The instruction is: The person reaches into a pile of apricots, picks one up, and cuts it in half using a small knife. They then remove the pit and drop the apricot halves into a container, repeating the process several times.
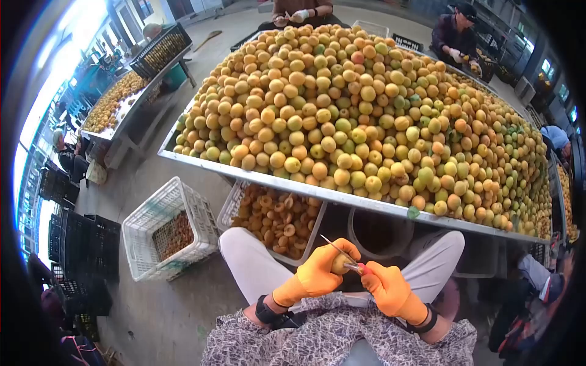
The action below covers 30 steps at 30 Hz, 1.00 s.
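Note:
Both my hands wear orange gloves and meet above my lap. In my left hand [318,276] the fingers are wrapped round a yellow-orange apricot [340,264], partly covered by the glove. My right hand [392,291] is closed on a small knife [352,266] with a red handle. Its thin blade lies across the apricot, and the tip sticks out up and to the left past my left fingers. Just beyond my knees, a heap of whole apricots [329,116] fills a metal-edged table [293,184].
Under the table edge, a white crate holds halved apricots [278,221]. Left of it, a taller white crate [198,210] has brown bits at the bottom. A dark bucket [379,235] stands between my knees. Co-workers [455,36] sit around the table; black crates [91,244] are stacked at left.

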{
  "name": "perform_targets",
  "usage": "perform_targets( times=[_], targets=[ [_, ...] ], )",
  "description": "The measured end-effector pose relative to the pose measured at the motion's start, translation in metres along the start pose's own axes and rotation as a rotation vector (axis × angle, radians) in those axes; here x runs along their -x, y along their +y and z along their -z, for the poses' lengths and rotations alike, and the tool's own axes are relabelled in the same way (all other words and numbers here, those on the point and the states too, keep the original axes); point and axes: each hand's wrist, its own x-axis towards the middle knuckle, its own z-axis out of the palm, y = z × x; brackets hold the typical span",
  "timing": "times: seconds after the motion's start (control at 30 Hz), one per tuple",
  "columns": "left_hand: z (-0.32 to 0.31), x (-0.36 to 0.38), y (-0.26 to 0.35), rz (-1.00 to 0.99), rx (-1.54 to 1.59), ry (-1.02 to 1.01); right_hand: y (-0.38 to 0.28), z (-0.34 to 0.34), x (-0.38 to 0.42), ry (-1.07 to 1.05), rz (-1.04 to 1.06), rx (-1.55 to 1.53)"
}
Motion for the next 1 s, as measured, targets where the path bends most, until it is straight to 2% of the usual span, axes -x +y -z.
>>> perform_targets(
  times=[0.1,0.2,0.37,0.4,0.43,0.47,0.5,0.57,0.6,0.63,0.7,0.77,0.83,0.9,0.93,0.97,1.0],
  targets=[
    [-0.008,0.009,0.0,0.075,-0.058,-0.006,0.009,-0.012,0.009,-0.044,-0.02,0.016],
    [-0.015,0.003,-0.014,0.031,-0.015,0.063,0.022,-0.021,0.007,0.093,0.055,0.066],
    [-0.018,-0.001,-0.021,0.122,-0.088,0.149,0.048,-0.035,-0.005,0.168,0.103,0.051],
    [-0.016,-0.003,-0.02,0.156,-0.081,0.164,0.052,-0.038,-0.007,0.167,0.066,-0.062],
    [-0.015,-0.005,-0.027,0.148,-0.093,0.163,0.056,-0.044,-0.007,0.163,0.028,-0.178],
    [-0.015,-0.009,-0.04,0.012,-0.243,0.227,0.058,-0.052,-0.009,0.178,-0.006,-0.398],
    [-0.015,-0.013,-0.043,-0.121,-0.389,0.288,0.058,-0.048,-0.01,0.182,0.002,-0.399],
    [-0.014,-0.017,-0.046,-0.129,-0.391,0.277,0.059,-0.034,-0.009,-0.104,-0.356,-0.886],
    [-0.014,-0.019,-0.047,-0.129,-0.407,0.284,0.054,-0.027,-0.011,-0.181,-0.451,-0.933],
    [-0.014,-0.02,-0.047,-0.127,-0.422,0.289,0.052,-0.022,-0.01,-0.171,-0.448,-0.94],
    [-0.014,-0.023,-0.044,-0.14,-0.348,0.274,0.049,-0.01,-0.007,-0.343,-0.547,-1.255],
    [-0.008,-0.028,-0.04,-0.235,-0.261,0.335,0.042,0.003,0.009,-0.43,-0.507,-1.358],
    [-0.002,-0.028,-0.041,-0.158,-0.103,0.306,0.054,0.024,0.022,-0.568,-0.238,-1.536],
    [-0.005,-0.026,-0.03,-0.181,-0.054,0.249,0.056,0.037,0.03,-0.135,-0.09,-1.179],
    [-0.008,-0.026,-0.023,-0.204,0.003,0.195,0.057,0.04,0.02,0.141,-0.154,-0.738],
    [-0.009,-0.027,-0.018,-0.212,-0.003,0.184,0.053,0.035,0.013,0.498,0.021,0.101],
    [-0.01,-0.026,-0.016,-0.216,0.036,0.161,0.047,0.035,0.018,0.46,0.003,-0.055]
  ],
)
